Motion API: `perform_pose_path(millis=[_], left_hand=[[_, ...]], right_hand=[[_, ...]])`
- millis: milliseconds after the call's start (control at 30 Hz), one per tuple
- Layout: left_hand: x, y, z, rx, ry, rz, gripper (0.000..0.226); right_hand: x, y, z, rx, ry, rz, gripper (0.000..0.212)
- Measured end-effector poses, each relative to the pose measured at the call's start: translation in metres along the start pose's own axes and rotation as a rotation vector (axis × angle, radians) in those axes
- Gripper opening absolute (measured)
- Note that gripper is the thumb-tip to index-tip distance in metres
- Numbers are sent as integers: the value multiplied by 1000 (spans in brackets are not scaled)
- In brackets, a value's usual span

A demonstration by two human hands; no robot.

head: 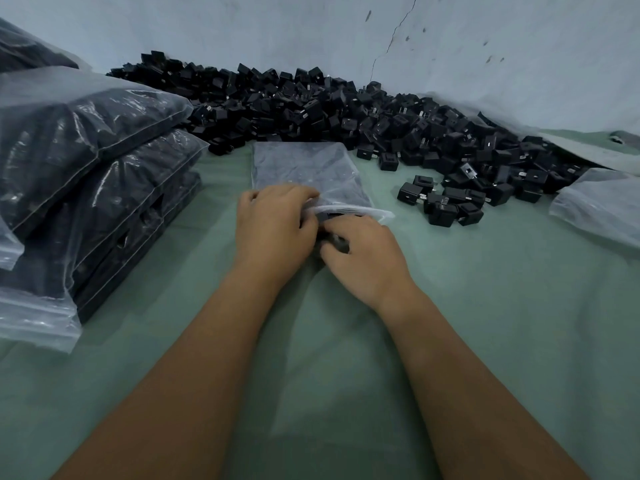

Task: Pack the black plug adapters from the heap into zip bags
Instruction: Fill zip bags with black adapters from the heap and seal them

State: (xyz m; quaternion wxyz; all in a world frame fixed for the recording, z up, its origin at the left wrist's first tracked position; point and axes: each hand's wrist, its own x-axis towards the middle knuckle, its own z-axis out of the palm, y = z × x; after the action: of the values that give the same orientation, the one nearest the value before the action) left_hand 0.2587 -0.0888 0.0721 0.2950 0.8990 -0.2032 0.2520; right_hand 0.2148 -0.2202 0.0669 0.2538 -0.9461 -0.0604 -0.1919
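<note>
Item: one zip bag (308,174) in filling, laid flat near the middle of the green cloth surface (502,306), mouth turned toward us so that both hands reach it without stretching. Our left hand (273,230) pinches the near lip of the bag, fingers curled over the plastic, which we judge is there to lift the mouth open. Our right hand (363,254) is curled round a black adapter (334,242) right at that mouth, fingers closed on it, apparently feeding it in; how many it holds we cannot tell. The bag already shows dark contents through its film, lying flat, so we judge it partly filled. Stock: the heap of black plug adapters (311,105) runs along the far edge of the surface against the pale wall (346,29), spilling toward the far right corner. A small loose cluster (446,202) sits just right of the bag, near our right hand, probably pulled forward as the next handfuls. Finished goods: filled zip bags (79,161), stacked along the left edge, out of the working lane. Spare: a clear bag (599,206) at the right edge, contents not discernible.
</note>
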Motion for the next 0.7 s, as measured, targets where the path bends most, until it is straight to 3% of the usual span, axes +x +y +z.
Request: perform_pose_path(millis=[133, 267, 333, 500, 700], left_hand=[[-2, 3, 1, -76, -74, 64, 27], [-2, 2, 1, -62, -101, 51, 25], [-2, 4, 1, -47, -106, 67, 25], [-4, 8, 4, 6, -139, 101, 30], [-4, 8, 6, -55, -107, 83, 26]], right_hand=[[-3, -3, -3, -35, 88, 0, 14], [-2, 12, -23, -23, 563, 146, 20], [-1, 34, -35, -22, 671, 254, 20], [-3, 82, -45, -143, 283, 629, 60], [0, 85, -38, -66, 416, 577, 34]])
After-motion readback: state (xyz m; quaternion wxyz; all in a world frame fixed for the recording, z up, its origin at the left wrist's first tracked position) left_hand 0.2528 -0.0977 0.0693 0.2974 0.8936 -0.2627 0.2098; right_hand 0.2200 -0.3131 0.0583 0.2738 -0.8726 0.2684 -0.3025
